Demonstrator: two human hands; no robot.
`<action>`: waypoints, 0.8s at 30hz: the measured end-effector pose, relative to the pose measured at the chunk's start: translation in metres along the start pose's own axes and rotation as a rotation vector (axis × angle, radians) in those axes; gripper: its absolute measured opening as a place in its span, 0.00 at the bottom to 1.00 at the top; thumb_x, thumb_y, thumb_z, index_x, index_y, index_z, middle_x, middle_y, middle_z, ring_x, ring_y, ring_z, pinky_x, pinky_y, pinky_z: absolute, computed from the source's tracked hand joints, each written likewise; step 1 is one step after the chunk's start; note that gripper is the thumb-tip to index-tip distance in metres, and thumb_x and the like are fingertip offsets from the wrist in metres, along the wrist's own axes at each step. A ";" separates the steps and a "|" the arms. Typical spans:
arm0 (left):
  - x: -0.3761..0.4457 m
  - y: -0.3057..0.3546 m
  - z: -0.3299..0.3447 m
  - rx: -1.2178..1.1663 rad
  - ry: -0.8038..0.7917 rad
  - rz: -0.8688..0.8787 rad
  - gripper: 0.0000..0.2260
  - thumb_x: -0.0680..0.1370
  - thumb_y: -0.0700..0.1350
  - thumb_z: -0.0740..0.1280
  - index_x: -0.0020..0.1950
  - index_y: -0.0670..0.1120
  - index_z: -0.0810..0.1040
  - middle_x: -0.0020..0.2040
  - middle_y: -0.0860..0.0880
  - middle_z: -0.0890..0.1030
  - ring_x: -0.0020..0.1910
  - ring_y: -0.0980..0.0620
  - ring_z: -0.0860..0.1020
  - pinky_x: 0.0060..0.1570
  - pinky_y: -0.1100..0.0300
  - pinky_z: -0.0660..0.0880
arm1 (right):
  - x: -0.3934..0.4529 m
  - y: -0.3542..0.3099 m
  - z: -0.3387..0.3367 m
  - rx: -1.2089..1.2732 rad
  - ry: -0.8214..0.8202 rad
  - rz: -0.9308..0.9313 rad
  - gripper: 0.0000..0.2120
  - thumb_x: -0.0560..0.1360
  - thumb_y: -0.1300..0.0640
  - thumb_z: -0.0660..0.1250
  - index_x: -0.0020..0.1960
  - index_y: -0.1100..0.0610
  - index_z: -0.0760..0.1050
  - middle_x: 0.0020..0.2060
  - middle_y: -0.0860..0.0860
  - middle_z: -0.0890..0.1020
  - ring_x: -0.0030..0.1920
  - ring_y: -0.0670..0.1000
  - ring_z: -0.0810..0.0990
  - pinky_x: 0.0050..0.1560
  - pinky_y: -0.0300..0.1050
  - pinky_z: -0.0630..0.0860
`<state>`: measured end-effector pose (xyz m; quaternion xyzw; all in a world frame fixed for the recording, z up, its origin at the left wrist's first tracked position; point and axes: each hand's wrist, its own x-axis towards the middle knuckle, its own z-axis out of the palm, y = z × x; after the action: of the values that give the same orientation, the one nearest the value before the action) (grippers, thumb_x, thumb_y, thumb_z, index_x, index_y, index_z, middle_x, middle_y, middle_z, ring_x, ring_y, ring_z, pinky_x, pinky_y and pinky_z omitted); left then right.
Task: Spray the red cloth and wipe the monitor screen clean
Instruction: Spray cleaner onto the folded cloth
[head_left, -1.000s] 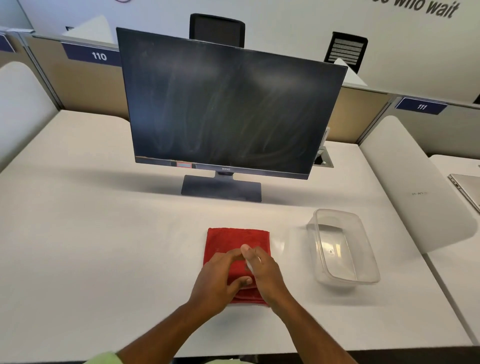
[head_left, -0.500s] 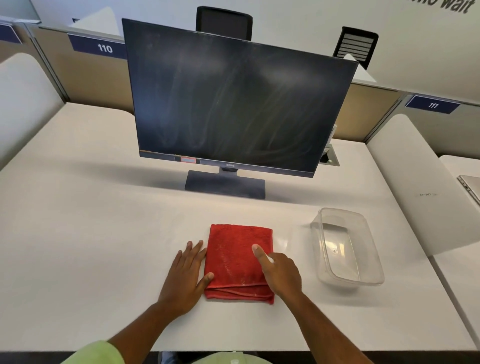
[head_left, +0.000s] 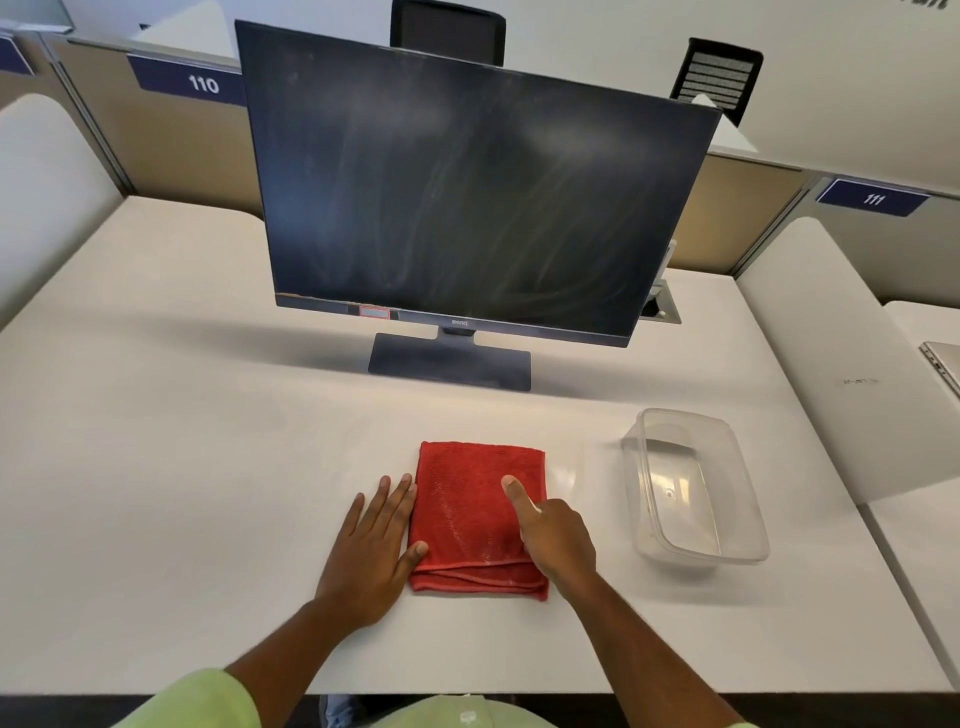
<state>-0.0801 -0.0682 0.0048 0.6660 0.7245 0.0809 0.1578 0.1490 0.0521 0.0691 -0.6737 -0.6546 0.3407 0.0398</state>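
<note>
I see the folded red cloth (head_left: 478, 514) near the surface's (head_left: 182, 467) front edge, my left hand (head_left: 371, 551) flat beside it, right hand (head_left: 553, 535) pinching its edge. A loose pinch could unfold it before reaching the streaked monitor screen (head_left: 467, 192).

The person wears a light green top, seen as a short sleeve (head_left: 200, 699) on the left arm and as a strip of cloth along the near edge of the view. Both forearms are bare from sleeve to wrist. The left hand (head_left: 369, 551) and right hand (head_left: 556, 538) are bare, with no gloves, rings or watch showing.
</note>
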 end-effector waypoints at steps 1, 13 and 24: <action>0.000 0.000 0.000 -0.002 0.001 0.000 0.34 0.82 0.66 0.38 0.84 0.51 0.39 0.84 0.55 0.40 0.82 0.54 0.35 0.80 0.50 0.39 | -0.001 -0.001 -0.001 -0.004 -0.008 -0.004 0.44 0.67 0.12 0.45 0.30 0.53 0.69 0.28 0.48 0.79 0.33 0.50 0.79 0.38 0.46 0.71; 0.000 -0.004 0.007 0.028 0.005 0.000 0.34 0.82 0.67 0.37 0.84 0.51 0.38 0.84 0.55 0.40 0.81 0.55 0.34 0.80 0.50 0.38 | -0.026 -0.008 0.012 -0.117 -0.113 -0.104 0.40 0.71 0.15 0.49 0.27 0.51 0.65 0.26 0.47 0.76 0.30 0.48 0.75 0.36 0.46 0.70; 0.000 -0.003 0.005 -0.010 0.012 0.006 0.34 0.82 0.68 0.38 0.84 0.51 0.39 0.84 0.55 0.41 0.82 0.55 0.36 0.80 0.50 0.38 | -0.037 -0.013 0.020 -0.154 -0.129 -0.176 0.41 0.68 0.14 0.46 0.28 0.52 0.66 0.26 0.48 0.75 0.28 0.48 0.74 0.34 0.46 0.70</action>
<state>-0.0816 -0.0692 -0.0010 0.6670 0.7229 0.0892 0.1567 0.1310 0.0126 0.0749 -0.5913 -0.7366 0.3273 -0.0247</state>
